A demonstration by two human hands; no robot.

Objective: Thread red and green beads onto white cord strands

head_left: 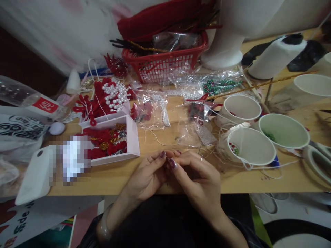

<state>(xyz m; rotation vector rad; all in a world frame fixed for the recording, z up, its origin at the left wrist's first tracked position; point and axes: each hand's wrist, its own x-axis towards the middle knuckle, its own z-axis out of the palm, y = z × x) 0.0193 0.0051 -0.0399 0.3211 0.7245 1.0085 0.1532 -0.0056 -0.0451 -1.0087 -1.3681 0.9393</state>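
Observation:
My left hand (152, 172) and my right hand (198, 181) meet at the front edge of the wooden table (119, 181). Thumbs and fingertips of both are pinched close together, around something too small to make out. Left of them stands a white box (133, 141) with red velvety pieces and gold and silver trim. Beyond it, white pearl sprays (116, 94) lie on more red pieces. To the right is a paper cup (252, 148) with some red and green beads, and white cord wraps round its outside.
Behind are a red basket (165, 65), clear plastic packets (152, 110) and green beads (219, 86). More paper cups (241, 106), a tape roll (317, 162) and a thread cone (278, 58) stand right. A plastic bottle (33, 100) and a white phone-like object (36, 175) lie left.

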